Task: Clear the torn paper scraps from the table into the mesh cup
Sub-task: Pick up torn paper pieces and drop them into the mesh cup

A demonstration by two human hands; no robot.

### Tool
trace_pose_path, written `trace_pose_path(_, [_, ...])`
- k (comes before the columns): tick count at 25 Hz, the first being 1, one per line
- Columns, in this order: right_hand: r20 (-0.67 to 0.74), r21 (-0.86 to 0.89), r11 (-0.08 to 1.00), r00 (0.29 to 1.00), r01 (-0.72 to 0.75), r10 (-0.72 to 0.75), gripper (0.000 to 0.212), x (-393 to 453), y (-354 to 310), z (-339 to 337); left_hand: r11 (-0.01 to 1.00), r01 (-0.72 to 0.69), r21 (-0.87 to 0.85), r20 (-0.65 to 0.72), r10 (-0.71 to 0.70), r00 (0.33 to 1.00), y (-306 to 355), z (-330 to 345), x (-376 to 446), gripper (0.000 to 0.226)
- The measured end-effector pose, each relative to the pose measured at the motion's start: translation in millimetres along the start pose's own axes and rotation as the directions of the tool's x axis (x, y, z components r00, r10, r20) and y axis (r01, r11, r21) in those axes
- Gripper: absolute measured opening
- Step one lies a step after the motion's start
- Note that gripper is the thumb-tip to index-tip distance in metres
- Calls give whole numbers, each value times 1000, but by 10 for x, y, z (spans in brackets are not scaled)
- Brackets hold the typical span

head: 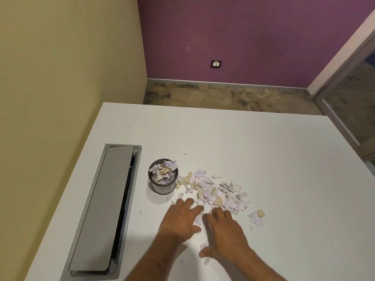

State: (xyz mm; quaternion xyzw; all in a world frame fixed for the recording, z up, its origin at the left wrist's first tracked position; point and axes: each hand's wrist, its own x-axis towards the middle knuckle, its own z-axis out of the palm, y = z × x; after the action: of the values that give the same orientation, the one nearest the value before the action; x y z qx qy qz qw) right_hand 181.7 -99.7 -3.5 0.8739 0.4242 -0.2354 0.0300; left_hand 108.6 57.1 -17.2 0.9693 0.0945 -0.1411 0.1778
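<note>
Metal cable hatch (103, 209) lies along the left side of the white counter (284, 179), and just right of its far end stands the mesh cup (163, 180), already full of torn paper up to the rim. Right of the cup the paper scraps (215, 192) spread in a loose heap toward the near right, with some single pieces apart from it. The left hand (181, 217) rests flat on the near edge of the heap, fingers relaxed and spread, holding nothing. The right hand (225, 234) lies close beside it on the scraps, fingers slightly bent; I cannot tell if it pinches any piece.

To do this step well, I think both hands should push the scraps together into one tight bunch and lift it from two sides, because the cup has little room and light pieces fall easily.

Scraps under the palms are hidden, and the depth left inside the cup is hard to judge.
</note>
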Motion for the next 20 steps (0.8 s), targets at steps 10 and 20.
trace_pose_path(10, [-102,334,943,994,3,33,21,70,61,134,956,129,-264,-120,-165,979,22,200,-24,23])
trace_pose_path(20, [51,928,351,976,-124,210,16,250,-72,-335,730,81,-679,-332,-403,853,-99,77,-361,15])
